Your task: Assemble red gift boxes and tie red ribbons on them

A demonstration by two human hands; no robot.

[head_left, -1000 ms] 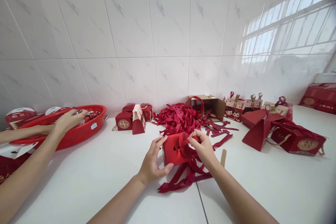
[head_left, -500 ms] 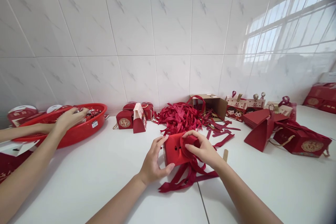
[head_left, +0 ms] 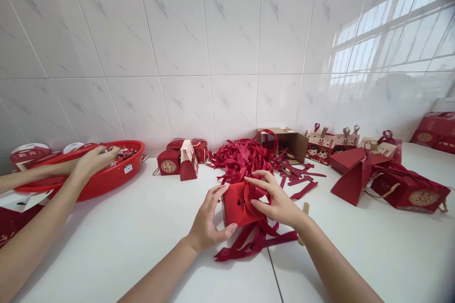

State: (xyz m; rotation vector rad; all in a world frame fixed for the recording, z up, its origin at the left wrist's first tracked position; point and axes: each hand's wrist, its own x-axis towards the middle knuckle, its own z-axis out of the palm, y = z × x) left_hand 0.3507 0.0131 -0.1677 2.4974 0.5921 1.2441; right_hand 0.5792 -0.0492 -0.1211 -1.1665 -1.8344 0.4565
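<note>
Between my hands is a small red gift box (head_left: 235, 212), with dark holes showing in its top. My left hand (head_left: 210, 220) grips its left side, fingers at the far edge and thumb at the near edge. At its right end, my right hand (head_left: 273, 199) pinches a curved red flap (head_left: 250, 194) between thumb and fingers. Loose dark red ribbons (head_left: 241, 247) lie under and in front of the box. Just behind it rises a heap of red ribbons (head_left: 245, 154). The underside of the box is hidden.
At left, another person's hands (head_left: 94, 163) reach into a red basin (head_left: 106, 181) of wrapped pieces. Small finished boxes (head_left: 169, 162) stand by the wall. An open cardboard box (head_left: 298, 144) sits behind the ribbons; red gift boxes (head_left: 412, 188) stand at right.
My right hand's fingers have shifted up and opened slightly at the flap, which now stands more upright. My left hand and the box have barely moved.
</note>
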